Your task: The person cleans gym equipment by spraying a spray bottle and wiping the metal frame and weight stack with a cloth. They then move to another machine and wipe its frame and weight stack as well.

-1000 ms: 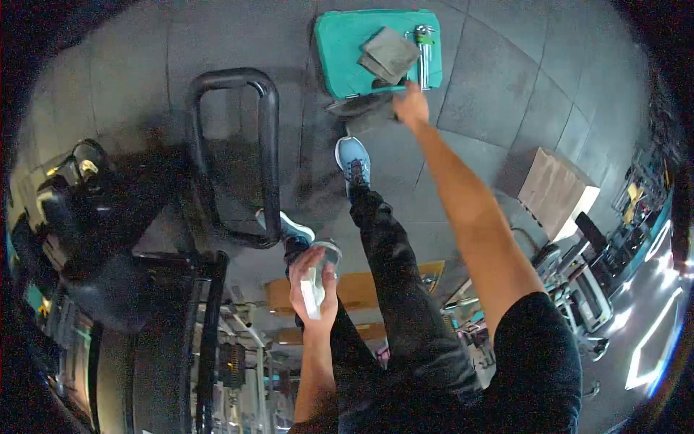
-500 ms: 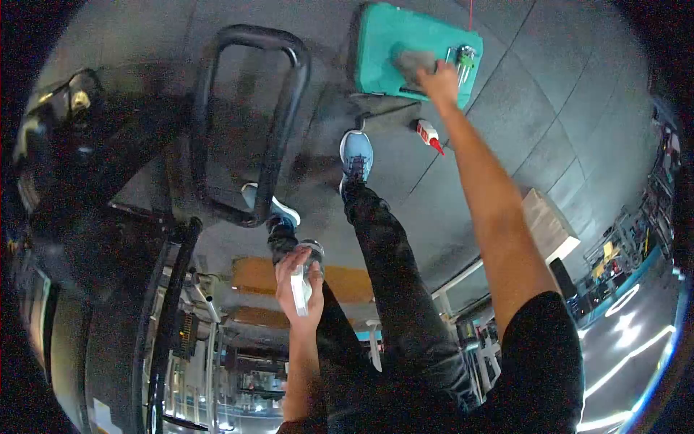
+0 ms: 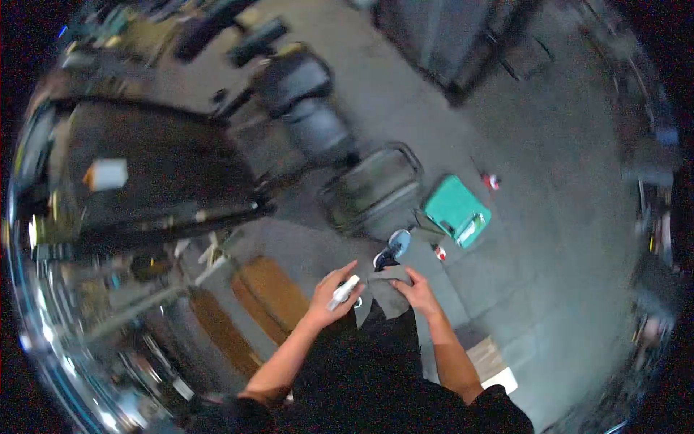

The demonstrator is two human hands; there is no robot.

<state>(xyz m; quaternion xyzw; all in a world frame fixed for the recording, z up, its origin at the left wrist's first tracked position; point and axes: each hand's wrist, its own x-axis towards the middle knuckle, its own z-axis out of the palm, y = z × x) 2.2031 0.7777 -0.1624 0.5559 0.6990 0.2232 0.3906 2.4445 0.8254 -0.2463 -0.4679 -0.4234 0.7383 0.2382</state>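
Observation:
My left hand (image 3: 331,298) is closed around a small white and clear bottle (image 3: 344,292), perhaps a spray bottle; blur hides its details. My right hand (image 3: 418,291) grips a grey cloth (image 3: 390,293) that hangs down in front of my legs. The two hands are side by side at waist height, with a small gap between bottle and cloth. Beyond the right hand, a green case (image 3: 454,206) lies on the floor with a clear item (image 3: 471,228) on top. A white bottle with a red tip (image 3: 439,252) lies beside the case.
A black tubular frame (image 3: 376,189) belonging to a padded machine (image 3: 314,123) stands ahead. Brown padded boards (image 3: 271,296) lie on the left. A red and white item (image 3: 491,181) is past the case. A pale block (image 3: 491,362) sits at the right.
My right hand has come back from the green case with the grey cloth, near my left hand. The left hand keeps the bottle. My view has pulled back and turned.

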